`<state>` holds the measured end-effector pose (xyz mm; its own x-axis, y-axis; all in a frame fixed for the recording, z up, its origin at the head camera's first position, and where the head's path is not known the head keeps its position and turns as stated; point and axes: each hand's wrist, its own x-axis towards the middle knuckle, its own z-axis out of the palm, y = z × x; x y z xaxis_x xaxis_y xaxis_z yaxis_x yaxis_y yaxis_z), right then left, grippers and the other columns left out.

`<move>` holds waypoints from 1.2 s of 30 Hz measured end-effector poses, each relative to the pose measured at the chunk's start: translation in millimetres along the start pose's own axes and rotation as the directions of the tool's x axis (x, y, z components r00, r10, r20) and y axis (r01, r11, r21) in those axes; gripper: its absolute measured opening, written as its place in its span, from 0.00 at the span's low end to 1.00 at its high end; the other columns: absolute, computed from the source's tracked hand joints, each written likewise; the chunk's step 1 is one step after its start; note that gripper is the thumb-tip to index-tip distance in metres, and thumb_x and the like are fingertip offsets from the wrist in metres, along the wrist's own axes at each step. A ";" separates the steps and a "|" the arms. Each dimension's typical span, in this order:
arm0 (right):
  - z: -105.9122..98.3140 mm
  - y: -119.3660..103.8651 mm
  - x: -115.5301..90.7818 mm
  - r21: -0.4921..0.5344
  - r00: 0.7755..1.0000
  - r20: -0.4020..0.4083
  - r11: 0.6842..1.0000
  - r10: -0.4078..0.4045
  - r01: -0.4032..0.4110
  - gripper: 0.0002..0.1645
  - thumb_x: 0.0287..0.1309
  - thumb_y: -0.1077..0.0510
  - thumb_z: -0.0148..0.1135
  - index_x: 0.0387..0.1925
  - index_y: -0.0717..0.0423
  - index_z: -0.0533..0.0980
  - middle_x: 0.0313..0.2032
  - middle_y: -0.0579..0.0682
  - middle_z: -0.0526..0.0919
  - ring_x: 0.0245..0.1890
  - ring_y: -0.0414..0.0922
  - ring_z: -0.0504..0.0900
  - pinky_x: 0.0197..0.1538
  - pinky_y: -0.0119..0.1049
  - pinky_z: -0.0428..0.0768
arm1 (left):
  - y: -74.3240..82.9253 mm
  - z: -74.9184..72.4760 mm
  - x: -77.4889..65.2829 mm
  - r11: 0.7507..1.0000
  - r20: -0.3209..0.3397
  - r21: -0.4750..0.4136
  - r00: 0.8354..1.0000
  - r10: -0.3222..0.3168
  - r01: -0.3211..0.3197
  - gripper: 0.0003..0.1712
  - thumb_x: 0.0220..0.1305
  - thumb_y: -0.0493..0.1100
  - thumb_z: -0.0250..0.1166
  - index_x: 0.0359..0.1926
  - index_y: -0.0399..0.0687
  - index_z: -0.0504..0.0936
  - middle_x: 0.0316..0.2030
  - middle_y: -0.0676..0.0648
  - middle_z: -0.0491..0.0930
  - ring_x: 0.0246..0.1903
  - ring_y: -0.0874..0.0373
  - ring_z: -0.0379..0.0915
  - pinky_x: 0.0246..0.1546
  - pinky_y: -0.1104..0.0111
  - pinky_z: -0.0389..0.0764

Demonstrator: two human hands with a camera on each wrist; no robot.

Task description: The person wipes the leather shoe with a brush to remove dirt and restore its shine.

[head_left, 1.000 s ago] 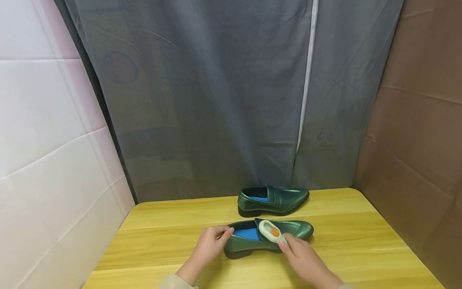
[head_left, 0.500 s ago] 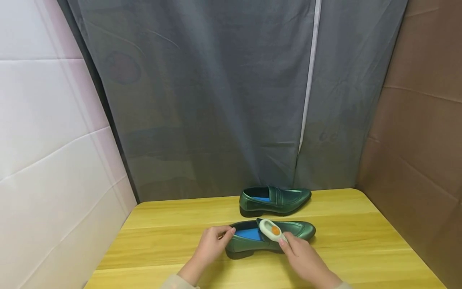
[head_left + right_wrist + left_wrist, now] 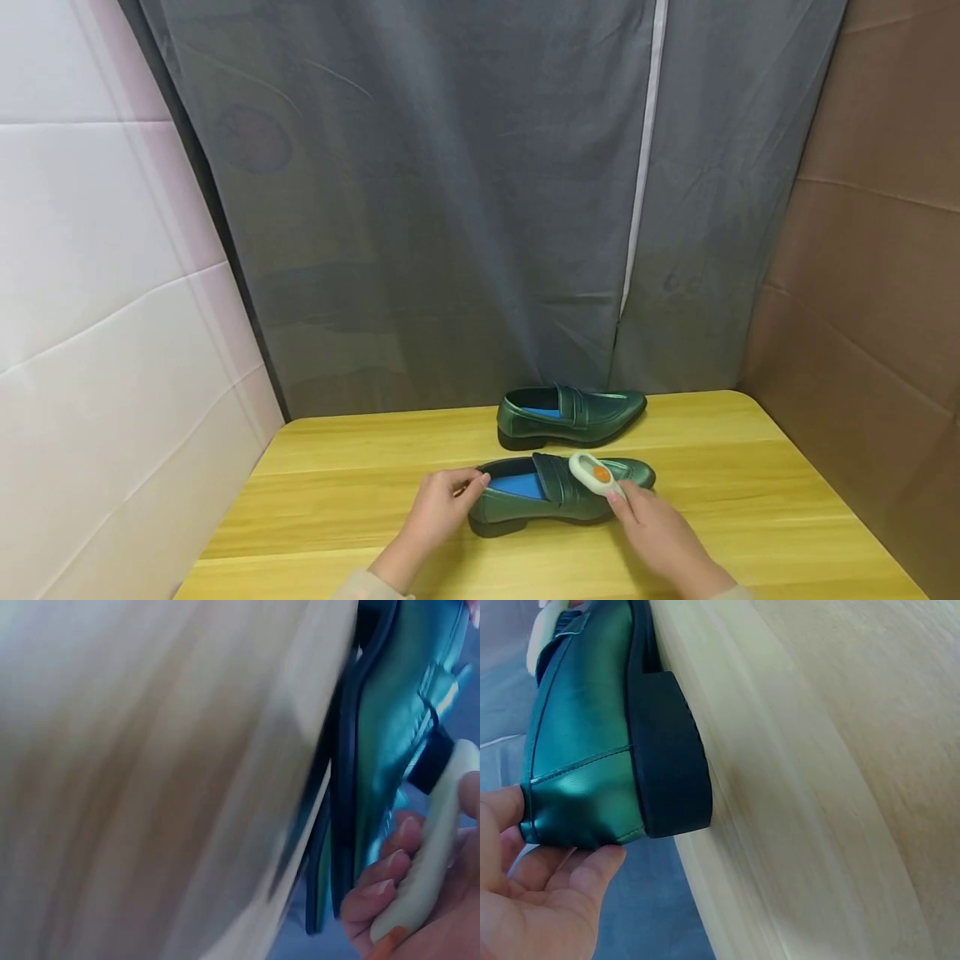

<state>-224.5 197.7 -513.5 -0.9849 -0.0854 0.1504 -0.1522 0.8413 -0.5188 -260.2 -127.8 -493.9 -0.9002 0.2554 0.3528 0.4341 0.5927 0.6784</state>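
A metallic green loafer [image 3: 517,508] with a blue insole lies on the table, toe to the right. My left hand [image 3: 442,502] pinches the back of its heel, thumb at the collar rim and fingers behind, as the left wrist view shows. In my right hand [image 3: 660,533] I grip a shoe brush [image 3: 592,473] with a pale handle and an orange spot. Its dark bristles [image 3: 431,761] show in the right wrist view, close against the loafer's upper. In the head view the brush overlaps the front of the shoe, just ahead of the strap.
The matching green loafer [image 3: 592,417] stands behind, parallel to the first, near the table's back edge. The yellow wood-grain table [image 3: 322,492] meets a grey curtain [image 3: 450,250] at the back. A white panel [image 3: 112,292] rises on the left, a brown one [image 3: 862,292] on the right.
Over the last half second my right hand and the brush have moved right along the loafer, from the strap toward the toe. My left hand stays at the heel.
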 end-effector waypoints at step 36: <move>-16.3 -2.2 3.2 -0.108 0.996 -0.081 0.993 0.031 -0.040 0.21 0.75 0.45 0.53 0.51 0.59 0.75 0.30 0.50 0.80 0.31 0.48 0.81 0.30 0.48 0.76 | 17.5 -11.1 -25.7 0.969 0.231 -0.202 0.968 -0.095 0.143 0.30 0.65 0.47 0.70 0.64 0.40 0.78 0.70 0.28 0.66 0.69 0.30 0.63 0.62 0.46 0.75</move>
<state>-226.0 204.3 -498.2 -0.9792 -0.0156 0.2022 -0.1031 0.8967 -0.4305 -229.1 -132.4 -483.9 -0.9211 0.3674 0.1288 0.2993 0.4567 0.8378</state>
